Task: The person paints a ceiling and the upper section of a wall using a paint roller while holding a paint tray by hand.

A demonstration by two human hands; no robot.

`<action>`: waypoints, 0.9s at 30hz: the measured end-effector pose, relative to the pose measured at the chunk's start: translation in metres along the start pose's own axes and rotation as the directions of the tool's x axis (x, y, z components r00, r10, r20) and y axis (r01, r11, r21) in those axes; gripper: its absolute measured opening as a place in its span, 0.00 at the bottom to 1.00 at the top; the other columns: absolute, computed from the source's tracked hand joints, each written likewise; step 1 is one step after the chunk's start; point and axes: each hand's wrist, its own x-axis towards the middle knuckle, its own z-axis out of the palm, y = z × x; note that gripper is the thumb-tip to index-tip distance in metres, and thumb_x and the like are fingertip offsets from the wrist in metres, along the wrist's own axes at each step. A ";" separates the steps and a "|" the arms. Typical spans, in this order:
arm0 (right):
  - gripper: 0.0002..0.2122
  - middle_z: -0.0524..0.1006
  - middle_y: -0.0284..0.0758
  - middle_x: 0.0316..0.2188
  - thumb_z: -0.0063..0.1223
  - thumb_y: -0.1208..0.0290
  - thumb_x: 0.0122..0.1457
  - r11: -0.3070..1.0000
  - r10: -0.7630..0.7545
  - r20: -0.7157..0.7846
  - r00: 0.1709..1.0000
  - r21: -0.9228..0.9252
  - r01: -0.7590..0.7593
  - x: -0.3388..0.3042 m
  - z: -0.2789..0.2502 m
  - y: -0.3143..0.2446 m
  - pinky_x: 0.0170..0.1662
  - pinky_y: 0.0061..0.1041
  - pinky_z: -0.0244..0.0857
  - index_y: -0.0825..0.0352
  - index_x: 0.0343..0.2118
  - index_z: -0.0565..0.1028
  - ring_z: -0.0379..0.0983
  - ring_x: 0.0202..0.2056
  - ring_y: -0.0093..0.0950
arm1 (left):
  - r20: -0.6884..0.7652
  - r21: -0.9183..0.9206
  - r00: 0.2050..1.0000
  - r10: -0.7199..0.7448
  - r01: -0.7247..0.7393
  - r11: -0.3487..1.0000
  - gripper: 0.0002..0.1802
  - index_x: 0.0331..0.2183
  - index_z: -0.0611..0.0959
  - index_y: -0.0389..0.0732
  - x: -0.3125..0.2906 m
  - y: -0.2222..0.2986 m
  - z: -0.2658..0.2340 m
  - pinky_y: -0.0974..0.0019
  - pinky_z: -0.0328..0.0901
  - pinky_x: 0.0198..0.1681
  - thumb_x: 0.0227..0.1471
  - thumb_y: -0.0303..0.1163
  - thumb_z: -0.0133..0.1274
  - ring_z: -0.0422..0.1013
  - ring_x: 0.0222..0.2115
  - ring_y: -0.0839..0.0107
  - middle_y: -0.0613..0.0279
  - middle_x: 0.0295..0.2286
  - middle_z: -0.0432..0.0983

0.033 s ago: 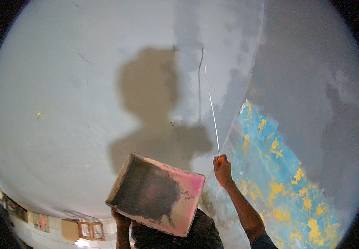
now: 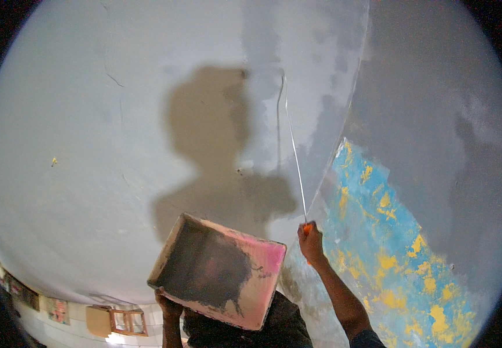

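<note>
My right hand (image 2: pixel 311 240) is closed around the orange handle of a paint roller (image 2: pixel 295 152). Its thin metal rod runs up to the wall, where the roller head blends with the grey paint and is hard to make out. My left hand (image 2: pixel 168 303) grips the lower left corner of a paint tray (image 2: pixel 269 274), some of its fingers hidden behind it. The tray is tilted, pinkish inside, with a large dark grey patch of paint.
A pale grey wall (image 2: pixel 88 203) with fine cracks fills the left, and my shadow falls on it. Past a corner line, the right wall (image 2: pixel 425 116) is darker grey above a blue and yellow patch (image 2: pixel 378 232). A wooden-framed window (image 2: pixel 128 322) shows at lower left.
My right hand and the roller have moved slightly downward along the wall. The tray and my left hand stay in nearly the same place.
</note>
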 end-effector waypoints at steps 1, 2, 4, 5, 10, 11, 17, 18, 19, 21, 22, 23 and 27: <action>0.10 0.69 0.45 0.15 0.47 0.68 0.54 1.000 0.005 0.014 1.000 0.002 -0.005 -0.015 0.000 0.011 0.20 0.32 0.60 0.71 0.27 0.64 0.69 0.18 0.39 | -0.010 0.054 1.000 0.015 -0.014 0.998 0.34 0.50 0.61 0.39 0.000 0.000 0.004 0.50 0.51 0.51 0.44 0.51 0.43 0.55 0.48 0.54 0.54 0.49 0.58; 0.10 0.69 0.45 0.14 0.47 0.68 0.53 1.000 0.007 0.033 0.999 0.014 -0.007 -0.029 0.003 0.019 0.20 0.32 0.60 0.71 0.27 0.64 0.69 0.17 0.40 | -0.026 0.116 0.999 0.037 -0.034 0.993 0.34 0.50 0.61 0.39 -0.001 0.004 0.005 0.50 0.50 0.51 0.44 0.51 0.43 0.55 0.49 0.54 0.54 0.49 0.58; 0.10 0.69 0.44 0.14 0.47 0.68 0.54 0.997 0.034 0.043 0.999 0.061 -0.036 -0.055 0.005 0.027 0.20 0.33 0.60 0.70 0.27 0.64 0.69 0.17 0.40 | 0.037 -0.137 0.998 -0.043 0.048 0.989 0.35 0.50 0.61 0.39 0.002 0.005 -0.003 0.50 0.50 0.51 0.44 0.51 0.42 0.55 0.48 0.54 0.53 0.49 0.57; 0.10 0.68 0.43 0.13 0.47 0.69 0.54 0.993 0.060 0.049 0.997 0.098 -0.065 -0.060 0.006 0.029 0.19 0.33 0.59 0.70 0.27 0.63 0.68 0.16 0.39 | 0.034 -0.130 0.999 -0.040 0.044 0.991 0.35 0.50 0.61 0.39 0.002 0.005 -0.002 0.50 0.50 0.51 0.44 0.51 0.42 0.55 0.48 0.54 0.53 0.49 0.57; 0.09 0.66 0.40 0.11 0.46 0.68 0.54 0.981 0.118 0.010 0.993 0.155 -0.119 -0.053 0.006 0.012 0.18 0.30 0.57 0.69 0.26 0.63 0.64 0.13 0.35 | -0.085 -0.109 0.996 -0.040 0.031 0.994 0.38 0.50 0.60 0.39 0.002 0.006 -0.013 0.50 0.52 0.50 0.40 0.51 0.45 0.55 0.47 0.52 0.51 0.48 0.57; 0.09 0.66 0.39 0.11 0.46 0.68 0.54 0.987 0.078 -0.036 0.996 0.144 -0.072 -0.049 0.010 0.020 0.18 0.29 0.57 0.69 0.26 0.63 0.64 0.13 0.34 | -0.082 -0.115 0.996 -0.045 0.035 0.993 0.38 0.50 0.60 0.39 0.003 0.005 -0.008 0.50 0.52 0.50 0.40 0.51 0.45 0.55 0.47 0.52 0.51 0.48 0.57; 0.09 0.67 0.39 0.12 0.47 0.70 0.53 0.993 -0.052 -0.146 0.988 0.094 0.066 0.016 0.014 0.016 0.18 0.29 0.58 0.69 0.25 0.63 0.65 0.13 0.33 | -0.090 -0.086 0.994 -0.060 0.053 0.995 0.39 0.50 0.59 0.38 0.001 0.011 0.023 0.51 0.54 0.48 0.36 0.47 0.47 0.57 0.46 0.52 0.51 0.47 0.58; 0.08 0.68 0.39 0.12 0.49 0.71 0.52 0.992 -0.093 -0.179 0.979 0.066 0.107 0.026 0.013 0.008 0.18 0.28 0.59 0.68 0.25 0.63 0.68 0.14 0.32 | -0.084 -0.115 0.993 -0.086 0.076 0.990 0.40 0.50 0.59 0.38 0.003 0.012 0.016 0.51 0.54 0.48 0.36 0.47 0.47 0.57 0.46 0.52 0.50 0.47 0.58; 0.08 0.68 0.39 0.12 0.49 0.71 0.52 0.993 -0.088 -0.173 0.981 0.068 0.101 0.034 0.013 -0.001 0.18 0.28 0.59 0.68 0.25 0.63 0.68 0.14 0.32 | -0.074 -0.145 0.991 -0.108 0.097 0.985 0.40 0.50 0.59 0.38 0.003 0.013 0.010 0.51 0.54 0.48 0.35 0.46 0.47 0.57 0.46 0.52 0.50 0.47 0.58; 0.08 0.69 0.40 0.13 0.49 0.71 0.52 0.995 -0.030 -0.111 0.993 0.092 0.040 0.043 0.011 -0.010 0.19 0.29 0.60 0.68 0.25 0.63 0.69 0.16 0.35 | -0.084 -0.109 0.993 -0.079 0.070 0.992 0.40 0.51 0.59 0.38 0.002 0.011 0.006 0.51 0.54 0.48 0.36 0.46 0.47 0.57 0.46 0.52 0.50 0.47 0.58; 0.08 0.69 0.40 0.13 0.49 0.71 0.52 0.995 -0.032 -0.111 0.993 0.093 0.043 0.040 0.013 -0.008 0.19 0.29 0.60 0.68 0.25 0.63 0.69 0.16 0.35 | -0.090 -0.074 0.995 -0.040 0.034 0.997 0.40 0.51 0.59 0.38 0.001 0.011 0.004 0.51 0.55 0.48 0.36 0.46 0.47 0.57 0.46 0.52 0.50 0.47 0.58; 0.09 0.67 0.41 0.12 0.47 0.69 0.53 0.994 -0.011 -0.088 0.996 0.104 0.020 0.031 0.017 -0.002 0.19 0.30 0.59 0.69 0.25 0.63 0.67 0.15 0.36 | -0.092 -0.076 0.995 -0.035 0.028 0.997 0.40 0.51 0.59 0.38 0.001 0.008 -0.004 0.51 0.55 0.48 0.36 0.46 0.47 0.57 0.46 0.52 0.50 0.47 0.58; 0.10 0.67 0.43 0.13 0.44 0.67 0.55 0.987 0.087 0.000 0.996 0.138 -0.086 -0.023 0.025 0.040 0.20 0.32 0.59 0.70 0.24 0.62 0.67 0.16 0.40 | 0.035 -0.040 0.999 -0.023 0.025 0.999 0.37 0.51 0.59 0.40 0.008 0.001 -0.020 0.50 0.52 0.51 0.42 0.50 0.42 0.54 0.49 0.54 0.53 0.50 0.56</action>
